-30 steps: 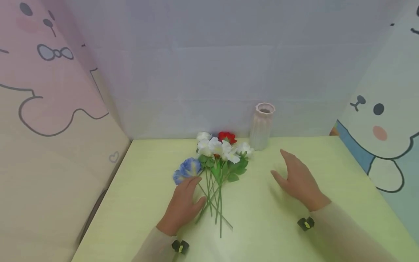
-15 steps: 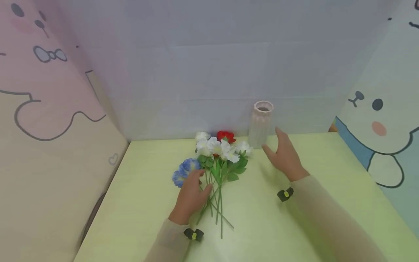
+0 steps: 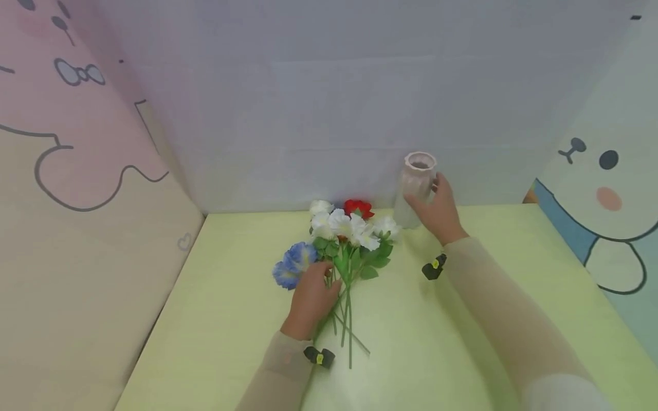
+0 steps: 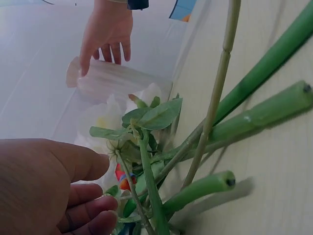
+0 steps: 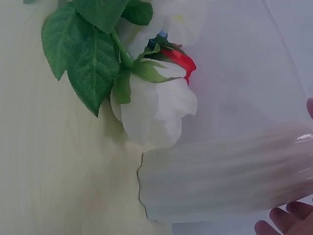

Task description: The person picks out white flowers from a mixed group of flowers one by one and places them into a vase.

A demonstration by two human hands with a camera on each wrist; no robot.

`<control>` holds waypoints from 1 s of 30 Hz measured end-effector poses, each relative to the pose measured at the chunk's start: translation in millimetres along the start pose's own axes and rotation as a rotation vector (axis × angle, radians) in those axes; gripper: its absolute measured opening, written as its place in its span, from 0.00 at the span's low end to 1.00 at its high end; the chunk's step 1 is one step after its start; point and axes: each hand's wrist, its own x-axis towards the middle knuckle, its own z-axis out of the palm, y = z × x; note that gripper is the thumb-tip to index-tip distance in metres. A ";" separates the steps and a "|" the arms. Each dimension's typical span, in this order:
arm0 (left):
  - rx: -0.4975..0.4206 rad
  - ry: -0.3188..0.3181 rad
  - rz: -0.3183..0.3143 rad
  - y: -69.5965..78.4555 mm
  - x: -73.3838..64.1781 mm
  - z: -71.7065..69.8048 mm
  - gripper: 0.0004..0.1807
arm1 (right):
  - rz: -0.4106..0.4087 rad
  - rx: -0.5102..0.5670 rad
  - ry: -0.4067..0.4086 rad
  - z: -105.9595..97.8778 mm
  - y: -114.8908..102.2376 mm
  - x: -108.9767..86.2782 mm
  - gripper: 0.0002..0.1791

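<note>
A pale pink-and-white ribbed vase stands upright at the back of the table. My right hand is at its side, thumb in front and fingers at the right. In the right wrist view, the fingertips are right at the vase's side and the thumb stays a little off it. Artificial flowers lie in a bunch: white blooms, a red bloom and blue blooms. Over their green stems, my left hand hovers with bent fingers, which in the left wrist view hold nothing.
The pale yellow table meets a grey-white back wall sheet. Cartoon-printed sheets flank it on both sides. One white rose lies close beside the vase's base.
My right hand has moved forward and left to the vase. My left hand has shifted right, from beside the blue blooms to over the stems. The flowers and vase stay put.
</note>
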 end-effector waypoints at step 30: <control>0.095 -0.034 -0.019 0.2 8.2 13.0 0.11 | 0.146 0.122 0.003 15.4 20.6 37.7 0.64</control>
